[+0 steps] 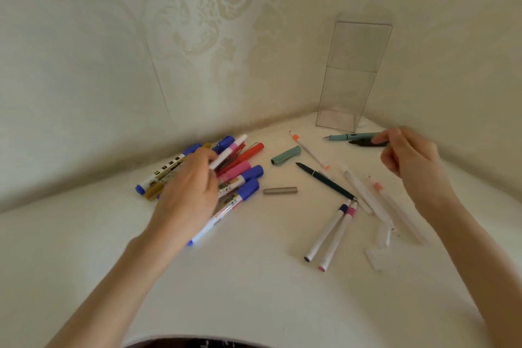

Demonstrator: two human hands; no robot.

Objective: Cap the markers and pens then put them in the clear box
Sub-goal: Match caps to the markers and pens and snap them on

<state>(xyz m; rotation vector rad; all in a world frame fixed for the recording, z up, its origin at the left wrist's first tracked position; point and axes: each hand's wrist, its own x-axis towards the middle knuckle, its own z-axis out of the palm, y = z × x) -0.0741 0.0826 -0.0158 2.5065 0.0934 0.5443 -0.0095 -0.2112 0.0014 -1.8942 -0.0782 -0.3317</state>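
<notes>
L hand point(192, 186) pinching white marker point(229, 150) over marker pile point(243, 175). Teal cap point(285, 156), grey cap point(279, 191) loose mid-table. Teal pen point(348, 137) uncapped, nib bare, just by R hand point(409, 155); fingers curled, view blurred, grip cannot be told. Clear box point(353, 76) upright in far corner. Risks: caps mismatched; ink smear from bare nib; tall box toppled by careless insertion.

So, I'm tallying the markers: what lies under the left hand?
A pile of markers: blue-capped, pink, red, gold. The left hand pinches a white pen above it and covers the pile's middle, so no count is possible.
</notes>
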